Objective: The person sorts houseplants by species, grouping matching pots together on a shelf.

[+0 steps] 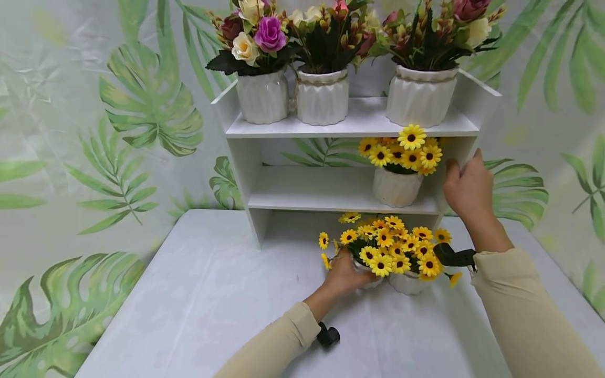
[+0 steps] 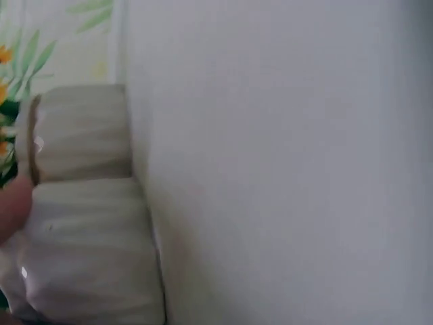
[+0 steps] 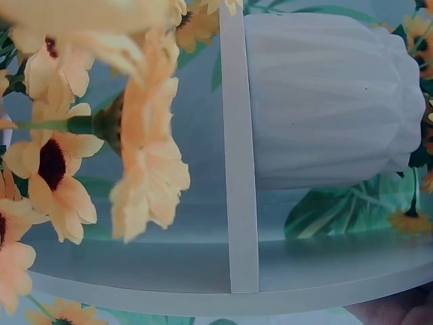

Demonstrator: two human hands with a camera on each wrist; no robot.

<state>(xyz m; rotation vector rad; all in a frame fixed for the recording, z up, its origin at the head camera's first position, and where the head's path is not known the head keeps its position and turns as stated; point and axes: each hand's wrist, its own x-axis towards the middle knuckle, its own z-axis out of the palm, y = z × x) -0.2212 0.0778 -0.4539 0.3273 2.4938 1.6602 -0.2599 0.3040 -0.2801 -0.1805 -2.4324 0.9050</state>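
Note:
My left hand grips a white ceramic flowerpot of yellow artificial daisies, standing on the table before the shelf. In the left wrist view a finger lies against the pot's glossy ribbed wall. A second pot of yellow daisies stands close beside it on the right. My right hand holds the right side panel of the white shelf, thumb at its inner side; the fingers are partly hidden. Near it, a pot of yellow daisies stands on the middle tier, seen also in the right wrist view.
Three white pots with artificial roses stand along the top tier. A pale cloth covers the table. Behind the shelf hangs a leaf-patterned backdrop. Daisy heads hang close to the right wrist camera.

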